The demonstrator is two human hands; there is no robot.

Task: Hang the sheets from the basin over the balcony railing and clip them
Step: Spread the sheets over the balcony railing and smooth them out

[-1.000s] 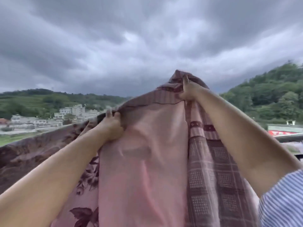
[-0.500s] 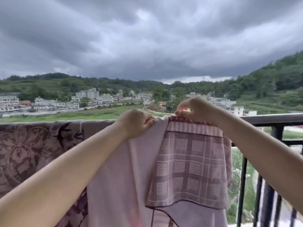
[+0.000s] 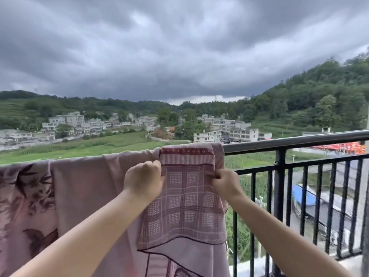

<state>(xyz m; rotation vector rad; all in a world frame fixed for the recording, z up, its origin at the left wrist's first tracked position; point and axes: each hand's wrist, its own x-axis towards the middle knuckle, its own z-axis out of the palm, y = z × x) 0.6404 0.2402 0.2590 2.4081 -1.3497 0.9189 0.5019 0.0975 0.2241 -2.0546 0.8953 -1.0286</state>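
Currently the pink sheet (image 3: 83, 196) lies draped over the balcony railing (image 3: 289, 141), its checked corner panel (image 3: 185, 200) folded back over the near side. The left hand (image 3: 142, 181) is clenched on the panel's left edge and the right hand (image 3: 225, 181) on its right edge, each grip grasping fabric just below the rail. To do this step well, pull both edges down evenly, smooth the fold flat against the rail, and level the hem before clipping; no clips or basin are in view.
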